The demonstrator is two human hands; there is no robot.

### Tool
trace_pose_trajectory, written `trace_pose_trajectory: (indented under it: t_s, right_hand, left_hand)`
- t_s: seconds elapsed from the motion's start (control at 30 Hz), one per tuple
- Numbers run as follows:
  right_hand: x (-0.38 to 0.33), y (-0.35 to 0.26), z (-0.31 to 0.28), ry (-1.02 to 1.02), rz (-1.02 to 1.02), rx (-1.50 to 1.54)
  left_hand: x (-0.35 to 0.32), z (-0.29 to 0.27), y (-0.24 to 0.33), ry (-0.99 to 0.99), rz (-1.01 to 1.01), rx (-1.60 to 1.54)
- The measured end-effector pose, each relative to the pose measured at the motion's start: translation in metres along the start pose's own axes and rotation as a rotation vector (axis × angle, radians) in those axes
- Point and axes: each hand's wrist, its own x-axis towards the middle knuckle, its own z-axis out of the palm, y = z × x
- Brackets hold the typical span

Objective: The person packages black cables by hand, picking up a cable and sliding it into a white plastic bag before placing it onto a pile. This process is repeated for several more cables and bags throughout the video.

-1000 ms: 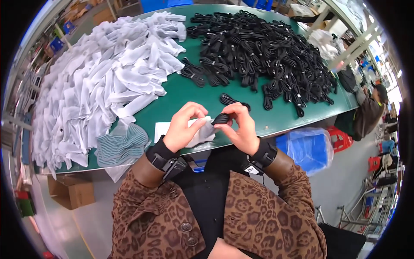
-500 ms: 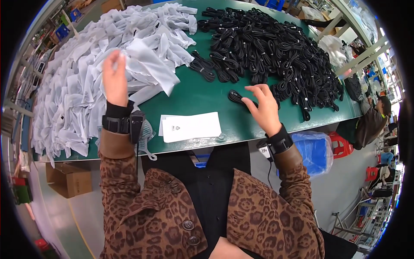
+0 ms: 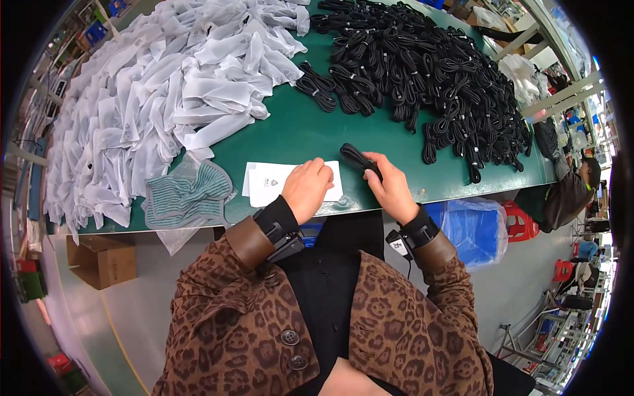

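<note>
My left hand is over a small stack of flat white plastic bags at the table's front edge. Its fingers are curled together at the right part of the top bag and look pinched on it; the fingertips are partly hidden. A bundled black cable is in my right hand, gripped at its near end between thumb and fingers. The bundle points up and left, just beyond the bags' right edge. To the left lies a big pile of filled frosted white bags. Bundled black cables are heaped at the far right.
A green-striped cloth mask lies on clear plastic at the green table's front left. Below stand a cardboard box and a blue bin lined with plastic. A red stool and another person are at the right.
My left hand has left the filled-bag pile, where a white bag was beside it, and come down to the flat bags. My right hand has picked up the cable bundle and drawn it nearer.
</note>
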Motion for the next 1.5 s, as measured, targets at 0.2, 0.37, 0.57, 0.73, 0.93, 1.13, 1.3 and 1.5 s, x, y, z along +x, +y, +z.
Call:
trace_pose_trajectory:
  t_s: [0.2, 0.37, 0.57, 0.73, 0.93, 1.13, 1.3, 1.5]
  right_hand:
    - [-0.01, -0.023, -0.008, 0.042, -0.148, 0.044]
    - [-0.017, -0.029, -0.014, 0.03, -0.186, -0.021]
    - [-0.023, -0.032, -0.017, -0.011, -0.18, -0.17]
    - [-0.022, -0.028, -0.016, -0.039, -0.275, -0.259]
    - [-0.011, -0.021, -0.018, -0.258, 0.377, 0.415]
    - [-0.013, -0.01, -0.016, -0.455, 0.81, 1.162]
    - [-0.005, -0.03, -0.005, -0.207, 0.089, 0.433]
    - [0.025, -0.058, -0.003, -0.011, -0.143, 0.649]
  left_hand:
    - [-0.002, -0.001, -0.004, 0.065, -0.057, -0.123]
    - [0.0, -0.013, -0.001, 0.046, -0.272, -0.419]
    - [0.002, -0.019, 0.001, 0.022, -0.33, -0.561]
    - [-0.001, -0.02, 0.006, 0.077, -0.215, -0.491]
    - [-0.003, -0.02, 0.007, 0.126, 0.065, -0.345]
    - [0.003, -0.026, 0.009, 0.115, 0.227, -0.201]
    - [0.011, -0.035, 0.01, 0.146, 0.058, -0.325]
    - [0.027, -0.058, 0.003, 0.1, -0.151, -0.672]
